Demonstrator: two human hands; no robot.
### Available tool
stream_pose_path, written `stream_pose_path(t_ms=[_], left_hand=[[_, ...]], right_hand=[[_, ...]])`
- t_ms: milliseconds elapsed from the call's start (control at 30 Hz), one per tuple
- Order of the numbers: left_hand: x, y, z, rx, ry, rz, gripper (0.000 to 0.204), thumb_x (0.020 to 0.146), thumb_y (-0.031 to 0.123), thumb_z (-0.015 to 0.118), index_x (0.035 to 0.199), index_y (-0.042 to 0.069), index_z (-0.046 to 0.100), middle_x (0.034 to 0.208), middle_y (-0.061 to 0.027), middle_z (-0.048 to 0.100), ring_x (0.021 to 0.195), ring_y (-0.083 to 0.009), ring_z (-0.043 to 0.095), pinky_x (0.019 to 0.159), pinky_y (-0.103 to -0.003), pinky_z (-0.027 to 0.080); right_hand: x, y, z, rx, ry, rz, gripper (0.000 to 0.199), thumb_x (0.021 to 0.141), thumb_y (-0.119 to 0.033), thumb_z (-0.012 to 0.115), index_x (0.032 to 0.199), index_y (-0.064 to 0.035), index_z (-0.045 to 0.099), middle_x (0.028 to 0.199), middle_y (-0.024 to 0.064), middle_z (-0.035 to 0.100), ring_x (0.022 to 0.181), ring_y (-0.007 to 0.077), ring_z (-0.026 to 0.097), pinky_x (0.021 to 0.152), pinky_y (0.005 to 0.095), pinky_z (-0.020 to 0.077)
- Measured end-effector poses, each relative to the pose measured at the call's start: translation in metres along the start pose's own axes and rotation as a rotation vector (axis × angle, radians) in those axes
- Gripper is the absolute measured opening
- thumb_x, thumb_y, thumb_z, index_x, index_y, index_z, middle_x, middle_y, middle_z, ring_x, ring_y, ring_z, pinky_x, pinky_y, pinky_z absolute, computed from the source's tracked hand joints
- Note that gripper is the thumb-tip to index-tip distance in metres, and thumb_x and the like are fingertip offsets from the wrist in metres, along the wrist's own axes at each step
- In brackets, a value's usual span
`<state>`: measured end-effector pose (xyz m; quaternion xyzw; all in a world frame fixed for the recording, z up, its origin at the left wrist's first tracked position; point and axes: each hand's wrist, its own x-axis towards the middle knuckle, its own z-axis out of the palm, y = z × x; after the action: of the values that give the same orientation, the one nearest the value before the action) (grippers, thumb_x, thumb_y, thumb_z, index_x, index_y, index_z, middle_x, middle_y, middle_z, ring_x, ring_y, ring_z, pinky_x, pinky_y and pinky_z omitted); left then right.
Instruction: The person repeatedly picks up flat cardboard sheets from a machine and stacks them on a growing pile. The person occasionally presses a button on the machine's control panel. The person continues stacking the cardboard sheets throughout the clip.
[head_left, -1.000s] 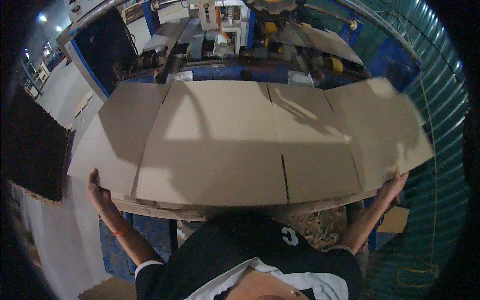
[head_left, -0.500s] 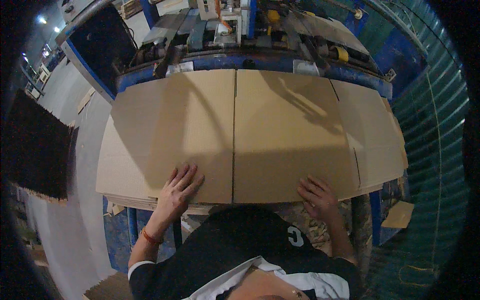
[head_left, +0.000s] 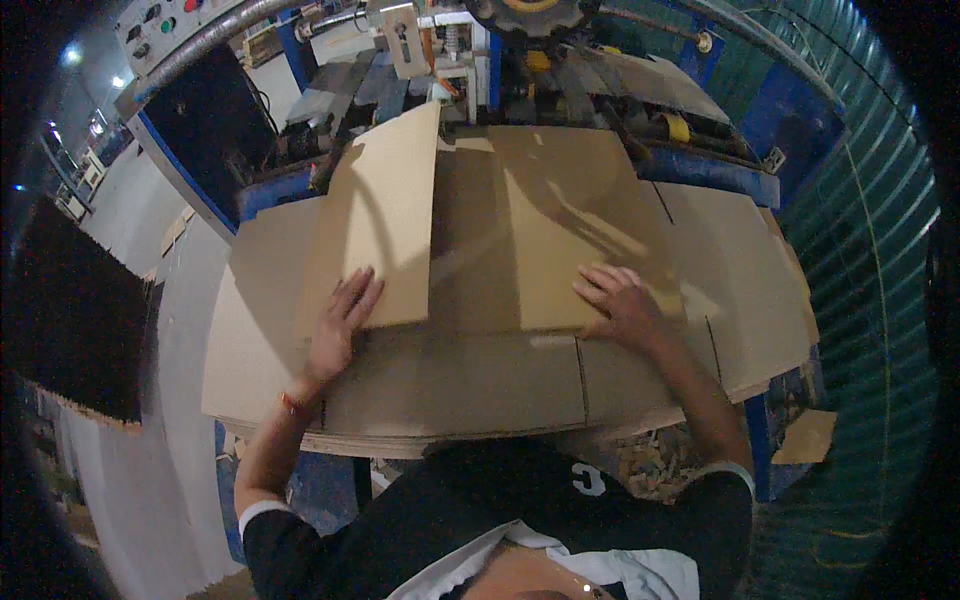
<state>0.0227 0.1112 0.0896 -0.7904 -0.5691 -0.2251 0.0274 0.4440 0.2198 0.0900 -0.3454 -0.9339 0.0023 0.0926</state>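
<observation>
A folded brown cardboard sheet [head_left: 590,230] lies on a stack of flat cardboard sheets [head_left: 450,380] and reaches the machine at the far side. Its left panel [head_left: 385,220] tilts up along the inner edge, while the right panel lies flatter, with a shadowed gap between the two. My left hand [head_left: 345,315] rests on the near part of the left panel, fingers stretched out. On the near edge of the right panel lies my right hand [head_left: 620,305], its fingers spread and its thumb by the edge. Neither hand grips anything.
A blue-framed machine [head_left: 710,175] with rollers and belts stands beyond the stack, its control panel [head_left: 165,25] at upper left. Dark stacked board [head_left: 75,310] stands at left. Green corrugated sheeting [head_left: 870,300] runs along the right. Cardboard scraps [head_left: 650,460] lie below the stack.
Both hands have moved forward, away from me, and the top cardboard sheet has slid toward the machine. Its left panel has lifted, the panels have parted, and the sheets beneath show at the near side.
</observation>
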Motion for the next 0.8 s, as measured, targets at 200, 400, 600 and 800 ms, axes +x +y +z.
stream_pose_path(t_ms=[200,400,600,800], left_hand=[[0.097,-0.048,0.034,0.171,0.119,0.000,0.058,0.079,0.016,0.055,0.133,0.010,0.036,0.131,-0.0119,0.042,0.124,-0.0315,0.036,0.103,-0.047,0.026],[0.098,-0.046,0.039,0.454,0.144,-0.316,0.071,0.079,0.024,0.060,0.137,0.006,0.023,0.137,-0.0167,0.032,0.128,-0.0342,0.028,0.104,-0.052,0.020],[-0.033,-0.062,-0.007,0.332,0.701,-0.533,0.072,0.075,0.027,0.068,0.130,-0.004,0.033,0.134,-0.0236,0.036,0.125,-0.0377,0.032,0.103,-0.042,0.025],[-0.156,-0.060,-0.027,0.070,0.822,-1.392,0.059,0.080,0.026,0.062,0.120,-0.013,0.042,0.128,-0.0302,0.040,0.119,-0.0383,0.038,0.100,-0.041,0.029]], right_hand=[[0.081,0.044,0.015,-0.026,-0.082,0.228,0.067,0.077,-0.052,0.054,0.129,-0.0126,0.044,0.142,0.0041,0.029,0.130,0.0240,0.024,0.103,0.0400,0.0269],[0.078,0.034,0.031,-0.339,0.142,0.305,0.053,0.082,-0.035,0.055,0.128,-0.0120,0.044,0.141,0.0086,0.029,0.128,0.0298,0.028,0.102,0.0433,0.0275],[-0.056,0.027,-0.025,0.113,0.258,0.443,0.050,0.077,-0.020,0.059,0.123,-0.0054,0.045,0.132,0.0217,0.038,0.121,0.0371,0.038,0.100,0.0401,0.0321],[-0.196,0.033,-0.019,-0.443,0.080,1.450,0.063,0.087,-0.044,0.047,0.130,0.0002,0.037,0.131,0.0241,0.040,0.124,0.0387,0.033,0.103,0.0427,0.0258]])
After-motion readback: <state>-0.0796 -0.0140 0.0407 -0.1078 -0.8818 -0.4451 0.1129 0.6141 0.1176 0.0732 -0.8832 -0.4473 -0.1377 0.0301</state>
